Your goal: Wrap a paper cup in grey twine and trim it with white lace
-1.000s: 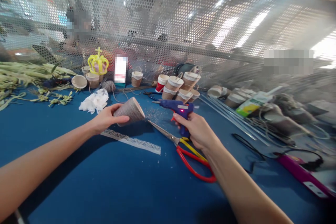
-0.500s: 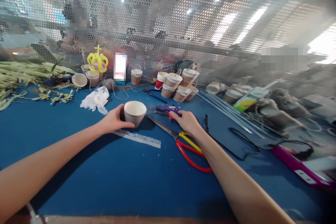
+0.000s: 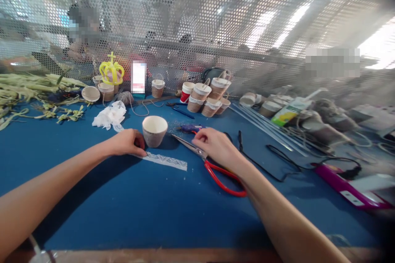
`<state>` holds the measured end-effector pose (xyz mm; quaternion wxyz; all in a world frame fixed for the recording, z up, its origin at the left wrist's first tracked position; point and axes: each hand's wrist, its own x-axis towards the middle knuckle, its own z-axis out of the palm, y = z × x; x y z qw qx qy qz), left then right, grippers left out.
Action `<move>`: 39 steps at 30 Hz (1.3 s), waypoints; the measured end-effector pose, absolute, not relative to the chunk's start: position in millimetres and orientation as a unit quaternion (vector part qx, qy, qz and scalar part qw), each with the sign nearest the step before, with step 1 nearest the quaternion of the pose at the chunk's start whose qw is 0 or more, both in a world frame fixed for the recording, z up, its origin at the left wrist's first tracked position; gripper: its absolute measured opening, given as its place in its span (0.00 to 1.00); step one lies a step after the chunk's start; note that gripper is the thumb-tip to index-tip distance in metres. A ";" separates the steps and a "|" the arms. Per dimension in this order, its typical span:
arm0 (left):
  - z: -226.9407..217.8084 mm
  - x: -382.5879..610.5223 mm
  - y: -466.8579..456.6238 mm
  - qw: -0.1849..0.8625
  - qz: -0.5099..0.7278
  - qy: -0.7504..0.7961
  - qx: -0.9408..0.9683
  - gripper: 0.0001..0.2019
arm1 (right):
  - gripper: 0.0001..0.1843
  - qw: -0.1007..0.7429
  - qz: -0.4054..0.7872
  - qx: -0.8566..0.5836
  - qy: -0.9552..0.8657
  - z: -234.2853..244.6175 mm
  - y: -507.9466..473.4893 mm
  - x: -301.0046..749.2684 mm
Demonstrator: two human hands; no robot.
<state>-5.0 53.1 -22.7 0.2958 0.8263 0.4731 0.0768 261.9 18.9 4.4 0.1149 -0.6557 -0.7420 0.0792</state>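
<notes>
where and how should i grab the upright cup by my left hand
Probably by the outer wall of the cup below its rim, thumb and fingers wrapped around it, with the left hand coming from the left. It stands mouth up and narrows downward, and the tips of the scissors point toward its right side.

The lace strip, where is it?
In the head view, the lace strip lies left of centre on the blue table, in front of the upright cup, with the left hand at its left end and the scissors near its right.
</notes>
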 end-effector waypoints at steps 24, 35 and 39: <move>5.6 -22.5 48.7 0.469 -0.026 0.416 0.778 0.16 | 0.06 0.185 0.310 -0.540 -0.760 -7.6 -1.5 225.3; 11.9 -29.2 45.6 0.502 0.045 0.369 0.781 0.07 | 0.06 0.278 0.305 -0.496 -0.764 6.7 -6.4 206.9; 19.2 -36.0 44.5 0.563 0.077 0.347 0.746 0.08 | 0.06 0.290 0.320 -0.491 -0.757 9.4 -6.9 197.2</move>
